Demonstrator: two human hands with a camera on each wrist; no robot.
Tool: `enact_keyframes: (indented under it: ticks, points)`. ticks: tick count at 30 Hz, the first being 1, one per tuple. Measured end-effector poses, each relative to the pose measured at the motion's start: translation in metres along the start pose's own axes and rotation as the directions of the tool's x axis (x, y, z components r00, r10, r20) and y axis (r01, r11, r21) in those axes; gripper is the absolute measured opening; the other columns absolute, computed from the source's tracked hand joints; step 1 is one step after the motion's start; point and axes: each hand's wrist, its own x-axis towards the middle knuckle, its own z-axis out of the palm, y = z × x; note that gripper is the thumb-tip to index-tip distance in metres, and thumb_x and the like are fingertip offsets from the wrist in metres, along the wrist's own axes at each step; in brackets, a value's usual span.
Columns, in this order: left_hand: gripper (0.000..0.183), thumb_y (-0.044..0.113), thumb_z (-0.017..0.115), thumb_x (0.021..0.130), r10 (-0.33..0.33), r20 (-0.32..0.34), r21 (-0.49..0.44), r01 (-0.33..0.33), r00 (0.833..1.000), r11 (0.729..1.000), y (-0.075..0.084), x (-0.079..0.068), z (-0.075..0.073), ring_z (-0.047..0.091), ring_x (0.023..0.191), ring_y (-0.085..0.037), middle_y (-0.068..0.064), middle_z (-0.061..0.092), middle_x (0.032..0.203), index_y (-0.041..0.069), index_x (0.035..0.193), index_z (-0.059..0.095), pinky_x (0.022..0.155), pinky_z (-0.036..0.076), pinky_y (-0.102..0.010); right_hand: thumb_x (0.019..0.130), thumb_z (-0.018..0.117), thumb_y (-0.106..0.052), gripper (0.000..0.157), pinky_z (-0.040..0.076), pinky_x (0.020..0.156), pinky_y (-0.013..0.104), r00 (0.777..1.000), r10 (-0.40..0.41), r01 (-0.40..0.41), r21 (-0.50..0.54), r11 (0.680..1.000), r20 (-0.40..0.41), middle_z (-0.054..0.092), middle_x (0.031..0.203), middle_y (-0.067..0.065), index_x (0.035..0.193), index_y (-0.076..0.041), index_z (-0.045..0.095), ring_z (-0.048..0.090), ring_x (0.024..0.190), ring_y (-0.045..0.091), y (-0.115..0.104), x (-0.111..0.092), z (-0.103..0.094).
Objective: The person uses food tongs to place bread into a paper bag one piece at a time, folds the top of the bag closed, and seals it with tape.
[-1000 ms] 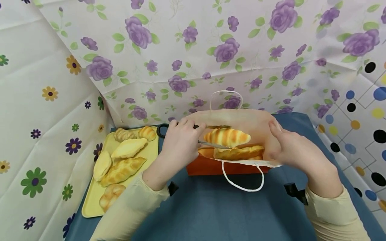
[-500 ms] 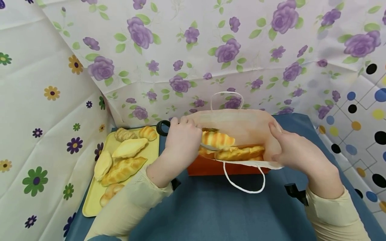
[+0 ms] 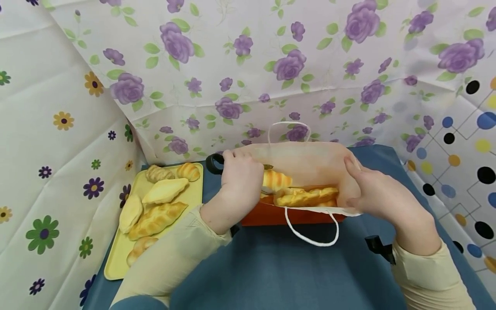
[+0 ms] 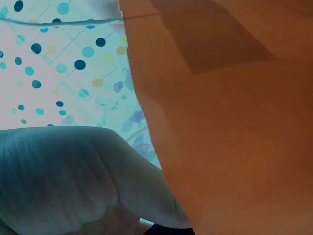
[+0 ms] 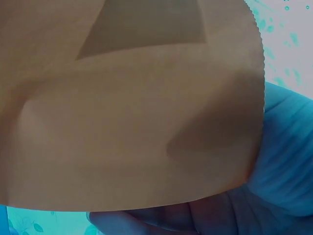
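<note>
My left hand (image 3: pixel 242 183) grips tongs, whose black looped handle (image 3: pixel 214 164) sticks out to its left. Past the knuckles, the tips of the tongs reach into an orange paper bag (image 3: pixel 306 161) with white cord handles. Between those tips sits a striped bread roll (image 3: pixel 277 180), partly hidden by the hand. A golden-brown loaf (image 3: pixel 306 197) lies lower in the bag. At the bag's right side my right hand (image 3: pixel 381 189) holds the rim, thumb on top. In the right wrist view the bag wall (image 5: pixel 122 127) covers most of the right fingers (image 5: pixel 205 215).
On the left stands a yellow tray (image 3: pixel 196 189) bearing several breads, among them a pale pointed roll (image 3: pixel 165 190) and a long golden loaf (image 3: pixel 158 221). A blue cloth (image 3: pixel 286 271) covers the table. Flowered sheets (image 3: pixel 228 64) hang close behind the bag.
The striped roll has sunk deeper into the bag and shifted left, as the tongs tilted more steeply downward. My left hand has edged to the right; the right hand keeps its place on the rim.
</note>
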Motion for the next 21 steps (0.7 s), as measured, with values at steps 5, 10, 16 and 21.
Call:
enact_keyframes:
  ticks: [5,10,16,21]
  points:
    - [0.019,0.029,0.069,0.105,0.033,0.055,0.040,-0.035,0.998,0.999,0.006,0.007,-0.003,0.056,0.090,-0.026,-0.004,0.063,0.089,0.023,0.094,0.082,0.093,0.047,-0.045,0.091,0.087,-0.030,0.116,0.052,0.062,0.040,1.000,-0.006,0.006,-0.001,1.000,-0.001,0.035,0.163,0.037,0.172,-0.005,0.008,0.061,0.067,0.015,-0.002,0.000,0.000]
    - [0.019,0.036,0.067,0.107,0.035,0.106,0.076,-0.044,0.994,0.996,0.007,0.011,-0.002,0.049,0.088,-0.024,-0.005,0.061,0.093,0.026,0.106,0.083,0.092,0.044,-0.043,0.090,0.087,-0.030,0.115,0.059,0.073,0.050,1.000,-0.008,0.008,-0.007,1.000,-0.007,0.033,0.164,0.036,0.172,-0.004,0.010,0.069,0.082,0.021,-0.004,0.001,-0.001]
    - [0.022,0.029,0.063,0.109,0.021,0.089,0.072,-0.028,0.996,0.997,0.003,0.010,0.000,0.049,0.083,-0.023,-0.005,0.058,0.087,0.025,0.114,0.084,0.088,0.043,-0.041,0.091,0.086,-0.029,0.114,0.056,0.067,0.045,1.000,-0.009,0.009,0.000,1.000,0.000,0.030,0.166,0.036,0.172,-0.004,0.009,0.064,0.071,0.017,-0.004,0.001,-0.001]
    - [0.023,0.027,0.062,0.110,0.024,0.073,0.047,-0.028,0.997,0.999,0.001,0.007,0.000,0.049,0.083,-0.022,-0.005,0.060,0.088,0.024,0.113,0.085,0.087,0.043,-0.041,0.091,0.087,-0.029,0.114,0.057,0.070,0.047,1.000,-0.006,0.006,-0.003,1.000,-0.002,0.031,0.165,0.037,0.171,-0.003,0.011,0.068,0.078,0.020,-0.004,0.001,0.000]
